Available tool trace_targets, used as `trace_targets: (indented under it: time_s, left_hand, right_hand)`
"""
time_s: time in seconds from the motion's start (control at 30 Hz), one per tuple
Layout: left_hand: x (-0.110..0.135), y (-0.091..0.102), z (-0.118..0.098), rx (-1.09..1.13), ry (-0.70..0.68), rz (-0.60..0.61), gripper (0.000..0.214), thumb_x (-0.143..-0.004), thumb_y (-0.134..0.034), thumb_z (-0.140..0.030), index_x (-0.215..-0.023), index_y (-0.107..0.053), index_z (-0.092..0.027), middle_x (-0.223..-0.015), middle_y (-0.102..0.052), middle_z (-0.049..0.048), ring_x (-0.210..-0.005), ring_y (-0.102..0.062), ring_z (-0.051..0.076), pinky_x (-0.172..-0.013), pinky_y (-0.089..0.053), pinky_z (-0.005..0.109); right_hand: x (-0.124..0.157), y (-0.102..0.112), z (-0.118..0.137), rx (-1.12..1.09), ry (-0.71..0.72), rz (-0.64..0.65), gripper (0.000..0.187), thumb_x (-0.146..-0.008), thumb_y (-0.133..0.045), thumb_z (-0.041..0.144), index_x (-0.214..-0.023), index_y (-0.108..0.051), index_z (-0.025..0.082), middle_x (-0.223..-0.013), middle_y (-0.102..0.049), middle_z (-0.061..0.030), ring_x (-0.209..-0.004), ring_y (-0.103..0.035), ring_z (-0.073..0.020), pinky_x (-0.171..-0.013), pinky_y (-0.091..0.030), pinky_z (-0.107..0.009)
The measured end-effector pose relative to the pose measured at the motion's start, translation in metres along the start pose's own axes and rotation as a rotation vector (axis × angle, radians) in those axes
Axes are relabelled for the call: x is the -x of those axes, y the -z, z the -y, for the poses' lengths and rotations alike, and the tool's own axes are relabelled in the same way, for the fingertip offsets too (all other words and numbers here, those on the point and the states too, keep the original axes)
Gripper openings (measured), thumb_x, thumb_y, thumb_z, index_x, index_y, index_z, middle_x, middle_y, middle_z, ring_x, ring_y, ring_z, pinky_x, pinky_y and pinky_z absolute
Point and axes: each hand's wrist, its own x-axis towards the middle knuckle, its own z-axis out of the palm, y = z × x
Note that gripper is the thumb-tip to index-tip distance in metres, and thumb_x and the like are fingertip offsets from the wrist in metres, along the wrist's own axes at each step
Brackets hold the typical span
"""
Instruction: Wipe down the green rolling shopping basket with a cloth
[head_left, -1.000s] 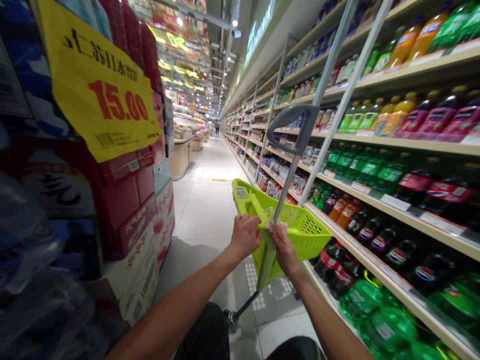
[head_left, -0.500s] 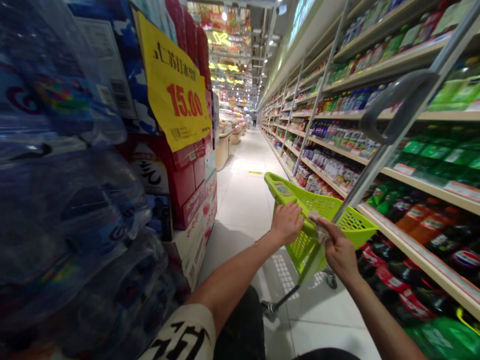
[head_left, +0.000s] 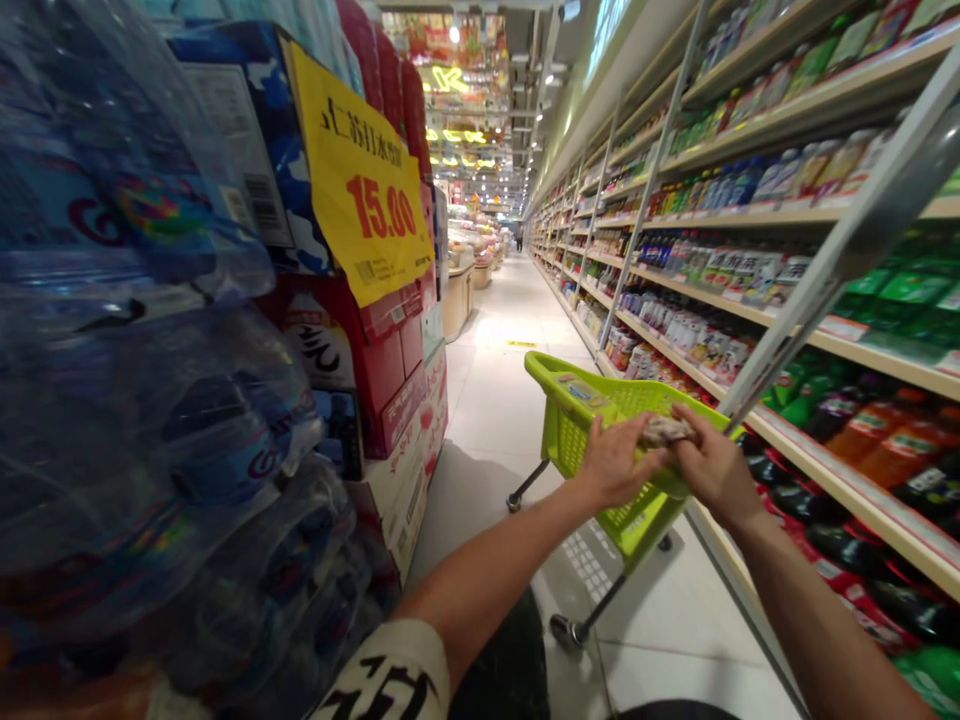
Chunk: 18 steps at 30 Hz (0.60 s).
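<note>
Just above the near rim of a lime-green shopping cart (head_left: 592, 435), my hands meet around a crumpled pale, brownish-patterned cloth (head_left: 666, 430). My left hand (head_left: 611, 465) has its fingers curled against the cloth's left end. The right end is pinched in my right hand (head_left: 712, 465). Perforated plastic forms the cart's basket, which stands on dark legs with small caster wheels (head_left: 568, 632). A label (head_left: 581, 390) is stuck on its left rim. My hands cover part of the near rim.
Stacked shrink-wrapped bottles (head_left: 187, 430) and drink cartons (head_left: 394, 370) line the left, under a yellow price sign (head_left: 375, 200). Shelves of bottled drinks (head_left: 885, 430) run along the right, with a metal post (head_left: 832, 270) close by. The tiled aisle (head_left: 499, 380) stretches ahead.
My left hand has left the cart's rim and moved right to the cloth beside my right hand. The cart has turned somewhat. My view has shifted slightly.
</note>
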Motion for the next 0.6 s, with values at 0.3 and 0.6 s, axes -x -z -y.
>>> trace_targets:
  time_s: [0.3, 0.6]
  left_hand:
    - [-0.025, -0.009, 0.0, -0.065, -0.25, 0.009, 0.034, -0.077, -0.045, -0.016, -0.111, -0.048, -0.013, -0.113, -0.057, 0.0108, -0.109, -0.049, 0.019, -0.097, -0.038, 0.032]
    - [-0.022, -0.021, -0.004, -0.328, -0.534, 0.117, 0.025, -0.084, -0.038, -0.021, -0.103, -0.052, -0.011, -0.108, -0.06, 0.0084, -0.1, -0.053, 0.016, -0.088, -0.042, 0.03]
  right_hand:
    - [0.024, -0.001, 0.025, -0.164, -0.062, -0.012, 0.051, -0.083, -0.03, 0.049, -0.117, -0.049, 0.017, -0.108, -0.06, -0.011, -0.095, -0.059, -0.023, -0.081, -0.048, -0.04]
    - [0.039, 0.014, -0.006, 0.391, -0.03, -0.135, 0.053, -0.087, -0.022, 0.041, -0.13, -0.037, 0.015, -0.101, -0.064, -0.0118, -0.087, -0.061, -0.0266, -0.069, -0.048, -0.038]
